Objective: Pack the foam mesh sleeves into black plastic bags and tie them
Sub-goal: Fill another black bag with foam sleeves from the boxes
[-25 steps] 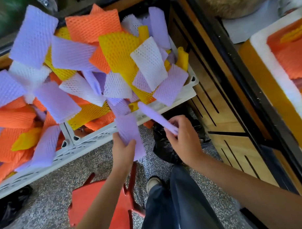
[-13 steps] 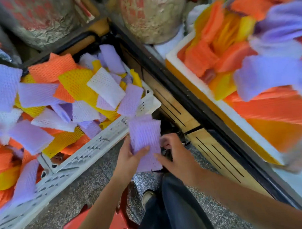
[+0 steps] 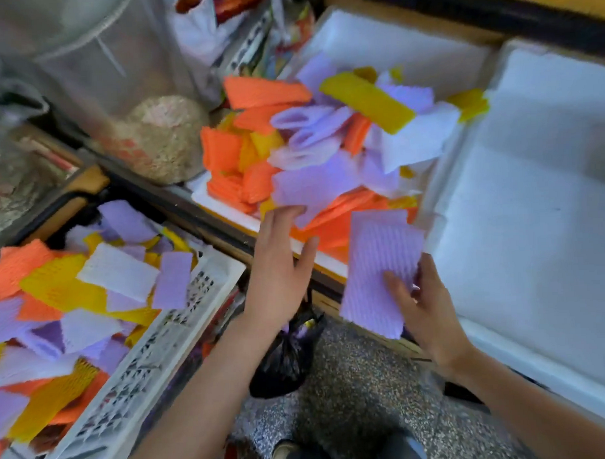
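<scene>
1. Beneath you lies a speckled grey stone floor (image 3: 351, 392); your dark shoe (image 3: 285, 453) stands on it.
2. A crumpled black plastic bag (image 3: 285, 364) sits on that floor, between the white perforated plastic crate (image 3: 167, 337) and the ledge.
3. The yellow-brown wooden ledge with black edging (image 3: 222, 232) carries a white foam box (image 3: 225, 211) and, touching it on your right, a larger white foam box (image 3: 534, 221).

White perforated plastic crate (image 3: 181, 340) cut off at left and bottom edges; crumpled black plastic bag (image 3: 285, 364) partly hidden behind left forearm (image 3: 210, 387); translucent plastic sack (image 3: 109, 47) blurred
</scene>
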A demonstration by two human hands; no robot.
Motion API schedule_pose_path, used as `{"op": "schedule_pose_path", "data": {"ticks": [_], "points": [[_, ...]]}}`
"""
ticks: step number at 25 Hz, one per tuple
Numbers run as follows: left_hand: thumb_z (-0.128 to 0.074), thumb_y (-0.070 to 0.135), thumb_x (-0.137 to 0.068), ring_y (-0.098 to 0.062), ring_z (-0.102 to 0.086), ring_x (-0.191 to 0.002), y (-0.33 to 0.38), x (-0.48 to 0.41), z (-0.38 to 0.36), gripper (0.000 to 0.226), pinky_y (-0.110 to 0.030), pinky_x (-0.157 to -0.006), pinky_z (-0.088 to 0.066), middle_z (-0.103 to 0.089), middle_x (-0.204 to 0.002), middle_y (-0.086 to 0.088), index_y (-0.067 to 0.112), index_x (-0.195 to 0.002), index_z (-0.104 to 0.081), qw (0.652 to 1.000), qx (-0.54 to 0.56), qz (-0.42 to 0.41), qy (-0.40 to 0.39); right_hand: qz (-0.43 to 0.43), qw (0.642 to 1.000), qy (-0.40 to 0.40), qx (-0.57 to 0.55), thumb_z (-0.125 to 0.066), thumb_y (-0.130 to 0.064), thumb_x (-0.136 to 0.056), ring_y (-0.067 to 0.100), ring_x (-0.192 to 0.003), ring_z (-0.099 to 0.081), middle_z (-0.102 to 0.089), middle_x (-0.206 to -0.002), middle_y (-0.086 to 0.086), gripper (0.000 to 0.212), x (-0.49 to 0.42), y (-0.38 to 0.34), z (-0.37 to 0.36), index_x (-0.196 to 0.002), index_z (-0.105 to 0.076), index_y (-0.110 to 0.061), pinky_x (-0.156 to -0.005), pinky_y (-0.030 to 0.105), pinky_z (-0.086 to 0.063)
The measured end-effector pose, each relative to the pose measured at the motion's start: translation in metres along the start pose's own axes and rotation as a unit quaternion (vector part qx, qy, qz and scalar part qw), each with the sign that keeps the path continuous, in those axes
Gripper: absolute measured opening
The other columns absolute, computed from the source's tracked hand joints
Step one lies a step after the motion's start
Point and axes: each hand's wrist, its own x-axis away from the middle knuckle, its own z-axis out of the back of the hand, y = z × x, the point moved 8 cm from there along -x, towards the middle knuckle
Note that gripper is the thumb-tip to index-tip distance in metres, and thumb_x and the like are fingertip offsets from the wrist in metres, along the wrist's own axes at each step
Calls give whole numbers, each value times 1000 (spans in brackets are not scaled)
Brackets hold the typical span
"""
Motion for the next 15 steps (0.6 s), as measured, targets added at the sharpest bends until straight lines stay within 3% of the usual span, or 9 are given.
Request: {"op": "schedule_pose_path", "data": {"ticks": [3,5,6,8,10,12,15], "points": [[-63,17,-86,-29,-25,-140,16,-45,-33,54,-43,-113,-19,-38,-146,-12,8,-136,-44,976,-210,-51,-40,-24,999,20,32,-58,-24,-91,19,-64,-47,-52,-79,5,15,-4,11,42,-92,-43,-25,-57,32,-40],[-62,21,-88,-30,-7,-146,3,-61,-51,68,-44,-116,-3,-18,-156,-11,11,-145,-28,938,-329,-28,-103,-31,998,16,52,-57,-23,-91,15,-61,-47,-51,-77,3,17,-1,15,59,-97,-43,-15,-57,31,-40],[-61,19,-89,-30,-5,-146,-4,-65,-55,70,-44,-116,-4,-12,-157,-11,12,-147,-23,923,-366,-8,-119,-28,998,12,62,-57,-23,-90,12,-59,-45,-48,-73,-1,19,2,14,68,-97,-43,-13,-56,28,-38],[-58,4,-87,-35,-21,-140,-12,-72,-50,67,-47,-110,-22,-19,-154,-17,9,-145,-26,912,-395,23,-109,-25,997,-2,75,-58,-22,-90,9,-57,-43,-42,-69,-7,20,7,13,78,-97,-42,-12,-57,29,-39],[-50,-9,-83,-44,-47,-117,-8,-79,-41,55,-53,-90,-42,-42,-135,-26,1,-136,-42,919,-386,23,-74,-29,996,-13,80,-59,-21,-90,12,-62,-47,-45,-72,-6,20,9,13,91,-98,-43,-12,-63,37,-43],[-48,-10,-85,-46,-57,-97,9,-84,-34,40,-54,-78,-47,-56,-116,-28,-3,-124,-54,934,-355,1,-35,-29,997,-15,76,-60,-21,-89,16,-70,-53,-51,-79,-4,21,12,12,108,-99,-44,-13,-67,41,-46],[-54,-3,-86,-44,-58,-94,47,-78,-22,31,-50,-75,-47,-60,-109,-25,-2,-116,-59,963,-264,-33,38,-52,996,2,79,-58,-24,-91,22,-79,-56,-57,-87,3,23,14,16,131,-103,-44,-11,-66,36,-46]]}}
